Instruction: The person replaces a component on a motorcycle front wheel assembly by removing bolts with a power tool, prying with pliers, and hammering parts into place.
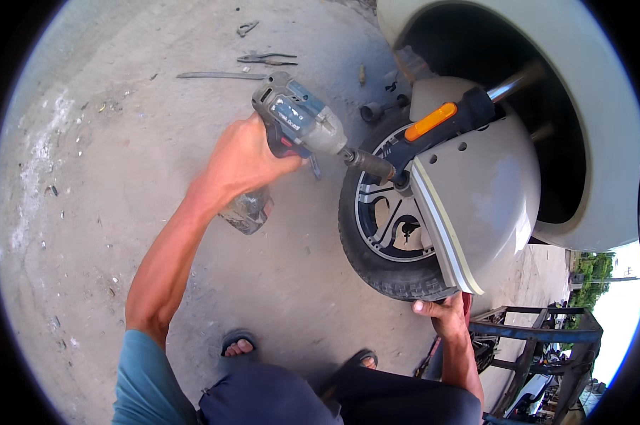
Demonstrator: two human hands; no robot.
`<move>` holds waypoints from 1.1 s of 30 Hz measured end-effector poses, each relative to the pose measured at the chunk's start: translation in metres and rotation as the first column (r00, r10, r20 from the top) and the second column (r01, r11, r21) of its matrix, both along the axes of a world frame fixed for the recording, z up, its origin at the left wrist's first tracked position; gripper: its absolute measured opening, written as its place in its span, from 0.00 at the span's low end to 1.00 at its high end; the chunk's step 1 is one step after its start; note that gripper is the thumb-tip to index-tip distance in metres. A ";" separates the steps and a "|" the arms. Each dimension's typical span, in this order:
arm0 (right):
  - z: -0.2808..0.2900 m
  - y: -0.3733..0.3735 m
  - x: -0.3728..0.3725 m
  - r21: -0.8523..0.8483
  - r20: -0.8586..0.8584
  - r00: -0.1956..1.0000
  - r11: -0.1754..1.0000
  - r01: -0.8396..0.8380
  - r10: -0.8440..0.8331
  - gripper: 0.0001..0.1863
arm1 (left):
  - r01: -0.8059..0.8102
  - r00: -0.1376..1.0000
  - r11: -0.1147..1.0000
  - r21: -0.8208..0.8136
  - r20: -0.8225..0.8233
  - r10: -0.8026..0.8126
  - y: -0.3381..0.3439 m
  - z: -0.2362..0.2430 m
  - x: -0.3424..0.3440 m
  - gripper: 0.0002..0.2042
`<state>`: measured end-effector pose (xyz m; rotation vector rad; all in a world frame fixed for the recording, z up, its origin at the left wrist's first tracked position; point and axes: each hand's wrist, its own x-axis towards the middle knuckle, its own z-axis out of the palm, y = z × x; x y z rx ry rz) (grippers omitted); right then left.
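Note:
My left hand [253,152] is closed round the grip of a grey cordless impact wrench [302,120] with a battery at its base. The wrench's long socket [369,164] points into the wheel's hub [401,180]; whether it is seated is hard to tell. The black tyre [362,251] and spoked rim sit under a glossy grey fender [497,177] with a pale striped trim [440,227] and a fork bearing an orange reflector [430,122]. My right hand [447,319] grips the tyre at its lower right, beside the end of the trim.
A large white body panel [610,113] with a dark opening surrounds the upper right. Pliers [267,58], a metal bar [221,75] and small dark parts [369,111] lie on the concrete ground [107,198]. My sandalled feet show below. A metal frame [525,329] stands at lower right.

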<state>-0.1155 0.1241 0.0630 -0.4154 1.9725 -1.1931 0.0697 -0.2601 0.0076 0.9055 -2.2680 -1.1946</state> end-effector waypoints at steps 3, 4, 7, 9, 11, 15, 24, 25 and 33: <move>-0.007 0.000 0.000 -0.063 -0.030 0.999 0.998 0.009 -0.011 0.44 | -0.117 0.990 0.992 0.054 0.090 0.112 0.028 0.016 0.012 0.24; -0.009 -0.001 0.001 -0.104 -0.041 0.999 0.994 0.013 -0.018 0.44 | -0.127 0.989 0.990 0.057 0.083 0.122 0.035 0.017 0.015 0.25; -0.014 0.006 -0.010 -0.070 -0.109 0.991 0.994 -0.087 0.080 0.50 | -0.145 0.978 0.988 0.046 0.158 0.136 0.054 0.033 0.022 0.25; -0.016 0.008 -0.015 -0.018 -0.168 0.977 0.990 -0.140 0.135 0.52 | -0.120 0.983 0.990 0.076 0.148 0.108 0.060 0.041 0.024 0.25; -0.013 0.006 -0.013 0.007 -0.232 0.963 0.990 -0.139 0.137 0.47 | -0.052 0.998 0.988 0.145 0.041 0.046 0.062 0.040 0.022 0.24; 0.007 -0.012 0.001 0.032 -0.251 0.951 0.983 -0.178 0.180 0.50 | -0.036 0.999 0.897 0.440 -0.008 0.044 0.047 0.021 0.014 0.22; -0.001 -0.004 -0.006 -0.102 -0.213 0.964 0.977 -0.185 0.160 0.48 | -0.112 0.993 0.656 0.746 0.061 0.100 0.046 0.022 0.006 0.26; -0.001 -0.002 -0.005 -0.078 -0.259 0.949 0.976 -0.204 0.178 0.47 | -0.119 0.993 0.627 0.770 0.082 0.088 0.046 0.021 0.009 0.26; 0.041 0.004 0.003 0.568 -0.305 0.712 0.721 -0.397 0.632 0.38 | -0.060 0.997 0.817 0.574 0.003 0.072 0.054 0.021 0.012 0.22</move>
